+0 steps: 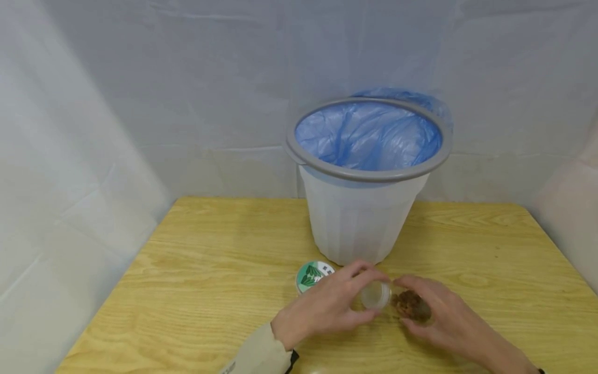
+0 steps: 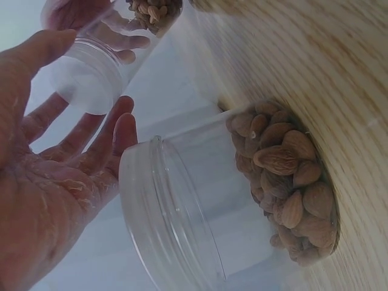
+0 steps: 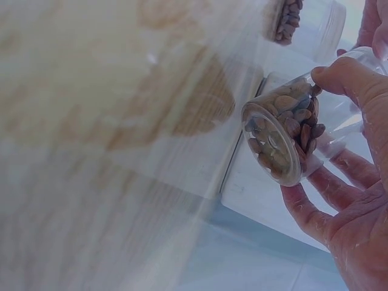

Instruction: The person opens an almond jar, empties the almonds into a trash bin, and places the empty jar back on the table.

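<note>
A clear jar of almonds [image 3: 291,121] lies tilted between both hands, its clear end toward the left. My right hand [image 1: 448,317] grips it around the end with the nuts, thumb on one side and fingers on the other. My left hand [image 1: 331,301] holds the jar's clear threaded end [image 2: 88,73] between thumb and fingers. A second clear jar of almonds [image 2: 206,200] stands on the table beside the left hand. Its green and white top [image 1: 313,275] shows in the head view, partly hidden by that hand.
Behind the hands stands a white bin [image 1: 359,218] with a grey rim and a blue bag lining [image 1: 369,135]. The wood-grain table [image 1: 201,275] carries everything. Pale sheeting [image 1: 210,93] hangs at the back and sides.
</note>
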Available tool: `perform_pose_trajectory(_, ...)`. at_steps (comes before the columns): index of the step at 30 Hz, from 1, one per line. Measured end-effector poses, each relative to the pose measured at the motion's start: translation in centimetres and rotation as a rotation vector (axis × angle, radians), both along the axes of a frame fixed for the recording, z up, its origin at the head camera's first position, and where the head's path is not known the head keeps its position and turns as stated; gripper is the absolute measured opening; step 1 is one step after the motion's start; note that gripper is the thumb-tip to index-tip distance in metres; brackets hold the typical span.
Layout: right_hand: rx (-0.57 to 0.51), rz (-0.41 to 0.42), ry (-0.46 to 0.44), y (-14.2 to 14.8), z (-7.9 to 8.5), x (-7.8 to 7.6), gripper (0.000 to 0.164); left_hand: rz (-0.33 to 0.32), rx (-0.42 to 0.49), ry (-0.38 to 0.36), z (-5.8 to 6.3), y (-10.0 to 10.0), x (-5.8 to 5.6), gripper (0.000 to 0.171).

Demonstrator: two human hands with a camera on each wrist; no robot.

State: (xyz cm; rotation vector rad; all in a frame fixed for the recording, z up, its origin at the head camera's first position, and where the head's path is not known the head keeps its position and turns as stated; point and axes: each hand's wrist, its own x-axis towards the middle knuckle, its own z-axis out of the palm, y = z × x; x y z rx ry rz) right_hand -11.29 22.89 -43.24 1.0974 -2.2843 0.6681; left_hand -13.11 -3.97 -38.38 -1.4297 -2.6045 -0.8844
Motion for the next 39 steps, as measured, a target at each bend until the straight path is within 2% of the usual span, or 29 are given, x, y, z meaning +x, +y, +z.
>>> perform_pose_trajectory(12, 0.031, -0.038, -0.001, -0.1, 0.2, 0.1, 0.058, 0.031, -0.021, -0.026, -0.1, -0.2, 0.0, 0.048)
perform_pose_trajectory(20, -0.001, -0.014, 0.031, -0.2, -0.1, 0.0, 0.058, 0.046, -0.032, -0.032, -0.2, -0.1, 0.0, 0.050)
perform_pose_trajectory(26, 0.041, -0.053, 0.010, -0.2, 0.3, 0.2, 0.059, 0.067, -0.024, -0.041, -0.2, -0.1, 0.1, 0.051)
perform_pose_trajectory(35, 0.069, -0.067, 0.019, -0.2, 0.9, 0.3, 0.057, 0.116, 0.008, -0.163, 0.1, 0.3, 0.1, 0.052)
perform_pose_trajectory(39, 0.066, -0.063, 0.028, -0.1, 0.9, 0.2, 0.056, 0.154, 0.019, -0.176, 0.2, 0.6, 0.2, 0.050)
